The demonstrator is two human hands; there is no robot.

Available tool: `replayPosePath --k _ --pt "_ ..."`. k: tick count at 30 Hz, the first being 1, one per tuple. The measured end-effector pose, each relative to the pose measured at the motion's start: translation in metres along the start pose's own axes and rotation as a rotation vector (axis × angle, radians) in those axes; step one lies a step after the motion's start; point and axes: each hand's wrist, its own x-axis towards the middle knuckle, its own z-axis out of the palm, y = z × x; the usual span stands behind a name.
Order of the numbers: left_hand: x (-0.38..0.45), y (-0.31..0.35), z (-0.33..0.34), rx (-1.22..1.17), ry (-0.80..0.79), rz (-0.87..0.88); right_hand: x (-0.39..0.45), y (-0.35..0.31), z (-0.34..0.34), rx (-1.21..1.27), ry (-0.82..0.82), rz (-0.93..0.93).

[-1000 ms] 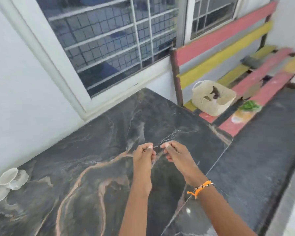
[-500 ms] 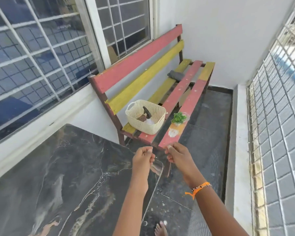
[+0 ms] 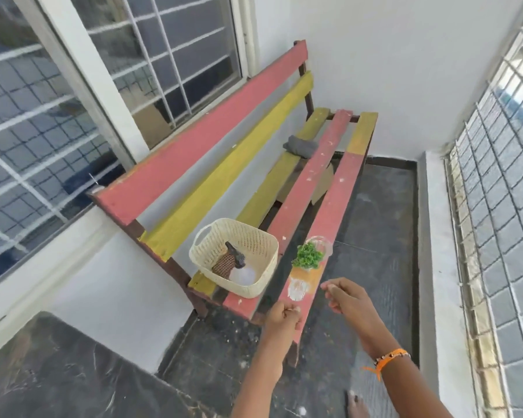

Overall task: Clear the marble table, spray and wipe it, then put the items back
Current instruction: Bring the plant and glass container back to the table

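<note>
Home balcony, painted slatted bench (image 3: 284, 164), barred window (image 3: 169, 55) (grilled), tiled floor (image 3: 375, 236), marble table (image 3: 58, 372)

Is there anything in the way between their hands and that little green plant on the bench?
Nothing visible. The right hand and left hand are just short of the plant, with only bare bench slat between; the basket sits off to the side.

marble table (image 3: 58, 372) cut off at lower left, basket (image 3: 234, 256) contents partly hidden, fingers (image 3: 329, 287) blurred
</note>
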Motion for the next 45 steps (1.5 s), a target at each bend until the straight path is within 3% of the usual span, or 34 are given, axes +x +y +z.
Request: replayPosePath --k 6,11,16,22,26,33,39,45 --pt "0.105 0.008 0.037 -0.109 0.072 -0.214 0.132 0.017 -0.024 0.01 -0.067 0.135" --pt "0.174 0.033 0.082 -0.444 0.06 -0.422 0.235 0.043 -0.045 -0.067 -0.103 0.251" --pt "0.243 0.025 0.111 -0.793 0.228 -0.629 0.316 0.083 -0.058 -0.129 -0.129 0.373" --pt "0.295 0.015 0.13 -0.942 0.335 -0.733 0.381 0.125 -0.064 -0.155 -0.109 0.521" --pt "0.32 0.013 0.138 -0.935 0.335 -0.799 0.405 0.145 -0.061 -0.281 -0.105 0.613" --pt "0.347 -0.003 0.141 -0.781 0.383 -0.882 0.421 0.166 -0.048 -0.483 -0.173 0.555" --pt "0.349 -0.012 0.133 -0.727 0.528 -0.856 0.422 0.166 -0.043 -0.436 -0.124 0.577" --pt "0.347 -0.023 0.125 -0.687 0.542 -0.788 0.418 0.16 -0.038 -0.428 -0.051 0.567"
